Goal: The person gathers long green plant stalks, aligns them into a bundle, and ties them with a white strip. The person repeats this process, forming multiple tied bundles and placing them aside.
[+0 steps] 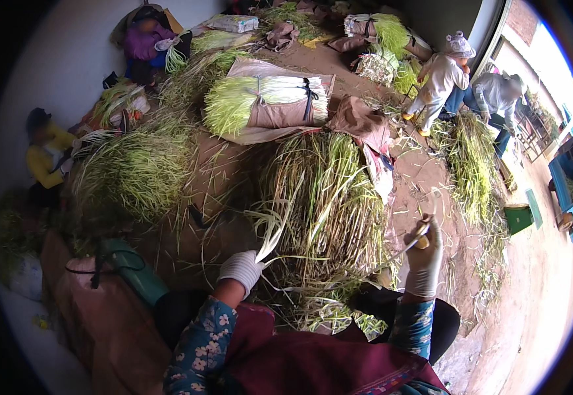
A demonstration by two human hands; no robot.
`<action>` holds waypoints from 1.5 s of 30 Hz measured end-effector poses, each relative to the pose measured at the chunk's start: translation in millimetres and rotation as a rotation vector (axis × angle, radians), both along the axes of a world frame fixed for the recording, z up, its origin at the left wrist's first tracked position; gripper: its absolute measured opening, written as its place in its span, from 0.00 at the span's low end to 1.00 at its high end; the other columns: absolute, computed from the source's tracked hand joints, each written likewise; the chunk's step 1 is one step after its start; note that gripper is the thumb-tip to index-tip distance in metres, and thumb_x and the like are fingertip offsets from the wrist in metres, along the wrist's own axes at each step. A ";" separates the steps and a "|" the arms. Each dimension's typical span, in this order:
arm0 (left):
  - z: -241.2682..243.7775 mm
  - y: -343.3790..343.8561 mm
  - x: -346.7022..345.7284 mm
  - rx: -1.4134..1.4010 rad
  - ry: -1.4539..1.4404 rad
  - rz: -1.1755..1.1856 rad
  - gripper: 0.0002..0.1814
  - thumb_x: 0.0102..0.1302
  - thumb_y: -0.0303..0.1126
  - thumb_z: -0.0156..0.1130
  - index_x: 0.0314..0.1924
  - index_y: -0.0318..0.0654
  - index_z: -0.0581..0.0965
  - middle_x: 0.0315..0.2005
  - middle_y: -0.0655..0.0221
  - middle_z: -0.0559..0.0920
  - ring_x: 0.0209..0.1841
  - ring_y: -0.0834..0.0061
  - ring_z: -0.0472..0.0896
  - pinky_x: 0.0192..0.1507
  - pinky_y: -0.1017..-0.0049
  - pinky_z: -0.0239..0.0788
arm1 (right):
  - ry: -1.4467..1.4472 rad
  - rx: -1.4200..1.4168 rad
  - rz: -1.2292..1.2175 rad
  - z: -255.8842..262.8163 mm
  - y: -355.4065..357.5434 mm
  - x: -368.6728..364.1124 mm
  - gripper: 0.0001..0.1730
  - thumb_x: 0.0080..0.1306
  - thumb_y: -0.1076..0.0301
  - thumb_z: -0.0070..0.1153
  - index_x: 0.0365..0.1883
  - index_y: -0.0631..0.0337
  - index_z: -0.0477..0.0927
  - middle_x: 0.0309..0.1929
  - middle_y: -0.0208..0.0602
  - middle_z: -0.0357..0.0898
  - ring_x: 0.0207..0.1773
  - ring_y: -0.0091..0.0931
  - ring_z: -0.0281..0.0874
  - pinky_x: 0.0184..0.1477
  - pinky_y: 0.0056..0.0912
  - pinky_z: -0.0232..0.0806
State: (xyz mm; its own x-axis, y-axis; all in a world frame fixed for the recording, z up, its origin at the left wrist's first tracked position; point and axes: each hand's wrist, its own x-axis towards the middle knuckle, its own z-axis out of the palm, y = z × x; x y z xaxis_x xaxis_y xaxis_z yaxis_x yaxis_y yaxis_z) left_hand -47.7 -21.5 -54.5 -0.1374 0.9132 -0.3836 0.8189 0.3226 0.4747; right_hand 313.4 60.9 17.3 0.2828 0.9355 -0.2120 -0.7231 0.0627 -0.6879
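Observation:
My left hand (241, 269), in a ribbed white glove, is closed around pale leafy stalks (277, 237) that point up and away from me. On the right, my gloved right hand (423, 256) is raised, its fingers closed on a pale, peeled-looking strip of plant (401, 250) that trails down to the left. Something small and yellowish also shows at those fingers; what it is cannot be told. A large pile of long plant stalks (333, 212), brown and green, lies between and beyond the hands. Loose trimmings (328, 311) lie close before my lap.
Beyond the pile, a tied bundle of pale stalks (286, 101) rests on sacking. A green heap (136, 168) lies left, another (471, 168) right. Several people sit along the left wall and near the doorway; a small person (442, 84) stands right. A green container (518, 218) stands far right.

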 end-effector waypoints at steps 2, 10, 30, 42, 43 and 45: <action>0.7 -3.2 7.5 -0.023 -0.542 0.206 0.15 0.60 0.35 0.60 0.46 0.38 0.77 0.34 0.61 0.84 0.21 0.69 0.77 0.23 0.72 0.70 | -0.093 0.006 0.345 -7.4 -15.1 -49.5 0.11 0.67 0.62 0.51 0.36 0.61 0.75 0.24 0.29 0.75 0.19 0.18 0.68 0.23 0.17 0.58; -4.1 -27.6 54.8 -0.343 -1.318 0.242 0.14 0.64 0.37 0.60 0.39 0.31 0.79 0.23 0.67 0.81 0.10 0.85 0.67 0.12 0.84 0.57 | -0.343 0.013 0.592 -26.3 -26.4 -129.0 0.11 0.69 0.65 0.50 0.35 0.65 0.77 0.27 0.34 0.81 0.24 0.23 0.79 0.26 0.19 0.66; 39.7 -11.0 -29.5 0.208 -1.821 0.482 0.11 0.65 0.37 0.58 0.37 0.35 0.77 0.18 0.70 0.77 0.09 0.83 0.64 0.12 0.80 0.55 | -1.037 0.097 1.344 -114.8 -91.5 -83.4 0.19 0.64 0.50 0.53 0.27 0.57 0.80 0.18 0.27 0.73 0.21 0.22 0.71 0.23 0.22 0.61; 48.5 -18.8 -16.0 0.136 -2.047 0.247 0.12 0.69 0.37 0.52 0.40 0.37 0.78 0.19 0.71 0.77 0.10 0.83 0.62 0.12 0.80 0.50 | -0.663 0.100 1.274 -47.6 -96.8 -109.5 0.25 0.68 0.53 0.51 0.53 0.64 0.75 0.42 0.36 0.81 0.41 0.24 0.79 0.42 0.24 0.71; 49.0 -17.9 -13.6 0.130 -2.041 0.231 0.12 0.68 0.38 0.53 0.40 0.37 0.78 0.20 0.71 0.78 0.11 0.82 0.65 0.14 0.80 0.54 | -0.422 0.082 1.356 -36.2 -97.6 -118.0 0.25 0.68 0.53 0.50 0.54 0.66 0.74 0.42 0.35 0.81 0.42 0.22 0.78 0.41 0.22 0.71; 49.1 -17.7 -8.3 0.070 -1.996 0.333 0.12 0.68 0.39 0.54 0.40 0.37 0.78 0.22 0.71 0.79 0.14 0.81 0.70 0.17 0.80 0.59 | -0.667 0.101 1.486 -21.7 -99.8 -133.0 0.25 0.67 0.54 0.51 0.54 0.63 0.75 0.37 0.35 0.82 0.36 0.20 0.79 0.36 0.21 0.71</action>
